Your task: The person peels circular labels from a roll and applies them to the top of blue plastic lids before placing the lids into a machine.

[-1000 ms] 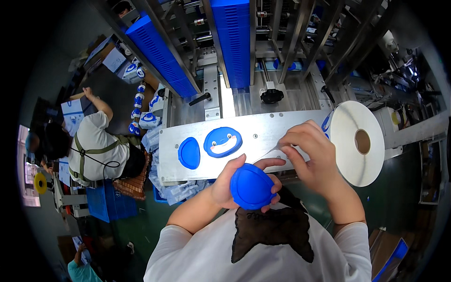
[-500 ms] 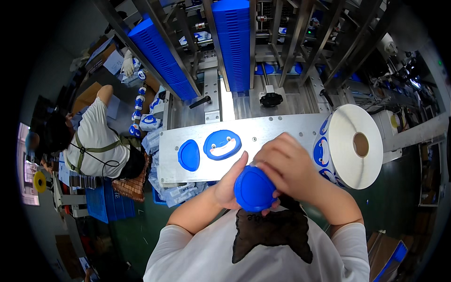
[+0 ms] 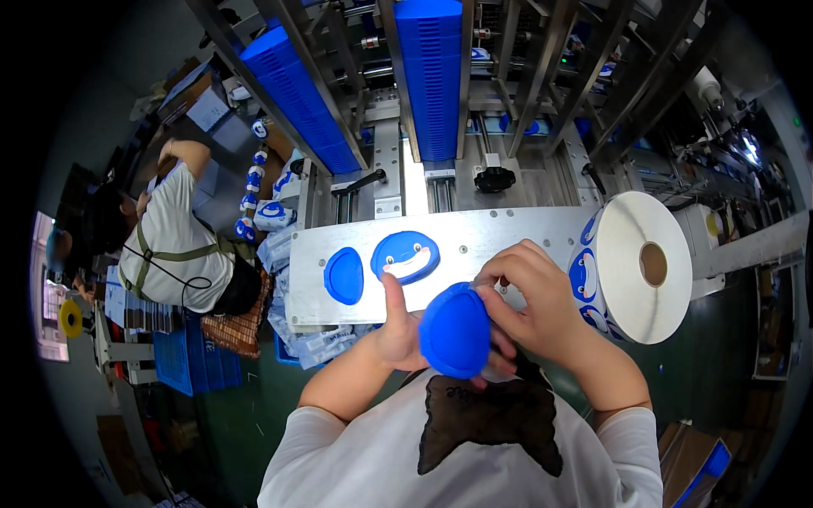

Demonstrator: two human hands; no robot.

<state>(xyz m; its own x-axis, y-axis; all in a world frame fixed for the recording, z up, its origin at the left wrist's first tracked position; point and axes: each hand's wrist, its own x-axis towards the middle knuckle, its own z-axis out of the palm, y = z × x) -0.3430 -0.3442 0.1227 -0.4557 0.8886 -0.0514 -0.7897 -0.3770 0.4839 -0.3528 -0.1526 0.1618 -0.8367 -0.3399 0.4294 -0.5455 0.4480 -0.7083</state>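
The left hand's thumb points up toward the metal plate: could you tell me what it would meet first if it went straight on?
Probably the blue lid with the face sticker on the metal plate, straight beyond the left hand; depth is uncertain.

Blue lid's (image 3: 455, 330) underside, hidden
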